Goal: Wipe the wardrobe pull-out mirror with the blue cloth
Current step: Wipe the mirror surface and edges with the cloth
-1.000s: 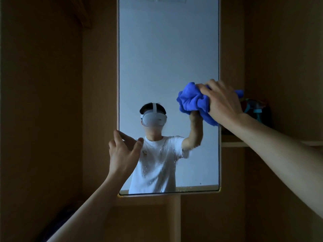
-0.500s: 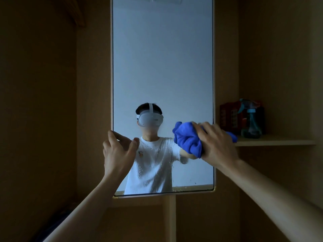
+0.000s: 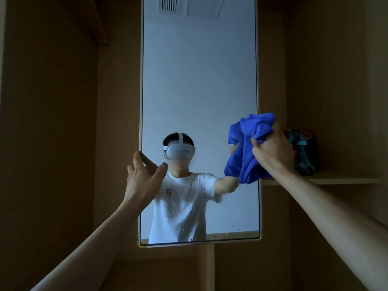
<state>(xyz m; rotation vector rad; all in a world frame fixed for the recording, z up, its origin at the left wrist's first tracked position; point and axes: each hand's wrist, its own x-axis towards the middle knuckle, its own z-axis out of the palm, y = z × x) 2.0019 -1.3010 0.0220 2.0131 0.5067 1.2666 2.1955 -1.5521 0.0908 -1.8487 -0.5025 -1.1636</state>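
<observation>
The tall pull-out mirror (image 3: 199, 85) stands straight ahead inside the wooden wardrobe, with a thin pale frame. My right hand (image 3: 273, 150) is shut on the bunched blue cloth (image 3: 247, 148), which presses against the mirror's right edge at mid height. My left hand (image 3: 144, 175) grips the mirror's left edge, fingers wrapped around the frame and thumb on the glass. Water droplets and streaks show on the lower glass, over the reflected white shirt. The mirror reflects a person with a headset.
A shelf (image 3: 336, 180) on the right carries a teal spray bottle (image 3: 302, 152) and a dark box behind my right hand. Wardrobe panels (image 3: 52, 143) close in on both sides. A vertical divider (image 3: 210, 267) runs below the mirror.
My right hand with the cloth dropped from the upper right of the glass to the lower middle, then came back up to the right edge. The left hand kept its hold on the frame.
</observation>
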